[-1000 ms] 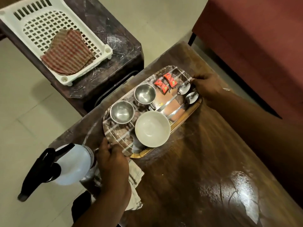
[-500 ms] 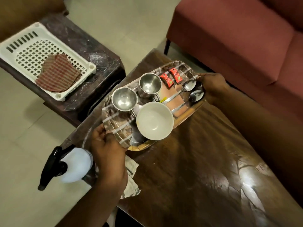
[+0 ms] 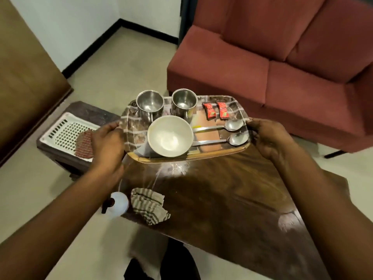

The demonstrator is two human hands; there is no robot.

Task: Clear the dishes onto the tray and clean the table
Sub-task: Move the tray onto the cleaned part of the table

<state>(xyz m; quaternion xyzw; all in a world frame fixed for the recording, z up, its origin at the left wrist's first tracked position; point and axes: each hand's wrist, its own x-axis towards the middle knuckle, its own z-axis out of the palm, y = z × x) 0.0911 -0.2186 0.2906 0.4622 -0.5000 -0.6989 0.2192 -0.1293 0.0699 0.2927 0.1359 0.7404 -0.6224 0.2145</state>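
The patterned tray (image 3: 232, 153) hangs above the far end of the dark wooden table (image 3: 222, 199). My left hand (image 3: 107, 142) grips its left edge and my right hand (image 3: 268, 138) grips its right edge. On the tray stand two steel cups (image 3: 150, 105) (image 3: 184, 104), a white bowl (image 3: 170, 136), two spoons (image 3: 232, 125) (image 3: 238, 139) and two red sachets (image 3: 209, 111) (image 3: 222, 110). A striped cloth (image 3: 148, 205) and a white spray bottle (image 3: 118, 204) lie at the table's left edge.
A red sofa (image 3: 282, 57) stands behind the table on the right. To the left, a low dark side table (image 3: 84, 110) carries a white slatted basket (image 3: 64, 130) with a checked cloth (image 3: 84, 144) in it. A brown wooden panel (image 3: 24, 77) fills the far left.
Both hands have lifted the tray off the table and held it level in front of me. The view has risen and swung, so the sofa and side table sit lower and nearer.
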